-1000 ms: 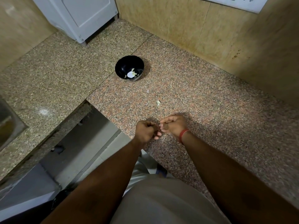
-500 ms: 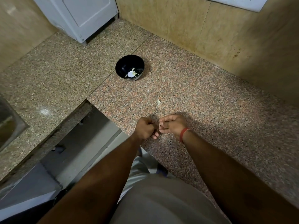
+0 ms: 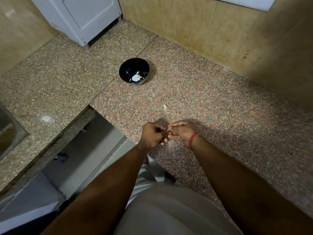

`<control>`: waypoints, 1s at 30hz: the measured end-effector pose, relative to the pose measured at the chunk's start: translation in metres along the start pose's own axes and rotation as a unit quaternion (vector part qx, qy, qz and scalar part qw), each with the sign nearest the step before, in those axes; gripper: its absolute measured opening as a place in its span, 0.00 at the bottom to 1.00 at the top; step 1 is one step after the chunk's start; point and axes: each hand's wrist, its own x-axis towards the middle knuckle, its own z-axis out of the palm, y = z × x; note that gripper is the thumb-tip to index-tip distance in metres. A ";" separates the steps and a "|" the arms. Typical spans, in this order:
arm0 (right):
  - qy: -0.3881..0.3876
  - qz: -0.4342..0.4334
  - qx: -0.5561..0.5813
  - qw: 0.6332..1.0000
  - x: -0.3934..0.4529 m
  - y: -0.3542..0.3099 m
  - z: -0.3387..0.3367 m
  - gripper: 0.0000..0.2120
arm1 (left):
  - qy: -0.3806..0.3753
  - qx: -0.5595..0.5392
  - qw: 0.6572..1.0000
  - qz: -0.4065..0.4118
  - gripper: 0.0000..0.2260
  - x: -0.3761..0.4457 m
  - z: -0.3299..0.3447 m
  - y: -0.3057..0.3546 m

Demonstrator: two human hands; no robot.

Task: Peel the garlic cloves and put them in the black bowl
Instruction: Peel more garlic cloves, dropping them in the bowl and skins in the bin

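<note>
My left hand (image 3: 153, 135): fingers curled tight into a fist over the near edge of the counter, the tips pressed against my right hand's fingertips. Whatever they pinch is hidden between them, so I cannot tell what it is.
My right hand (image 3: 181, 133): fingers bent and drawn together, tips meeting those of my left hand. I cannot tell whether a clove sits between them.
Red thread (image 3: 193, 140): tied around my right wrist.
Black bowl (image 3: 134, 71): upright on the granite counter (image 3: 211, 116), well apart from my hands, farther back and a little to the left, straddling the seam between the two slabs.
In the bowl: a pale peeled garlic clove (image 3: 135, 78) and a few light bits lying at the bottom.
Loose scrap (image 3: 165, 107): a small pale bit of skin on the counter, between the bowl and my hands, nearer my hands.
White appliance (image 3: 81, 17): stands at the back left corner of the counter.
Sink (image 3: 8, 131): its steel edge shows at the far left.
White plate on the wall (image 3: 240, 2): top right, cut off by the picture's edge.
Writing: no brand, label or lettering is readable anywhere.
</note>
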 end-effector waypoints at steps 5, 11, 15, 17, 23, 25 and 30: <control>-0.009 0.001 -0.003 1.000 0.000 -0.004 -0.002 0.07 | -0.003 0.004 1.000 0.014 0.05 -0.001 -0.002 0.004; -0.018 0.031 0.007 0.999 0.000 -0.009 -0.002 0.09 | -0.007 0.063 0.997 0.053 0.05 0.000 -0.008 0.008; -0.037 0.054 -0.001 0.998 0.001 -0.011 -0.002 0.11 | 0.009 0.215 0.962 0.170 0.06 0.001 -0.008 0.014; -0.047 0.063 -0.003 0.997 0.001 -0.013 -0.002 0.10 | -0.003 0.265 0.946 0.189 0.08 0.004 -0.008 0.014; -0.078 0.107 0.028 0.991 0.000 -0.017 -0.004 0.10 | -0.009 0.272 0.946 0.176 0.08 0.008 -0.007 0.009; -0.081 0.113 0.030 0.990 -0.001 -0.018 -0.005 0.10 | -0.013 0.273 0.947 0.170 0.08 0.008 -0.006 0.012; -0.076 0.109 0.017 0.991 -0.002 -0.018 -0.006 0.12 | -0.032 0.300 0.935 0.183 0.08 0.008 -0.006 0.018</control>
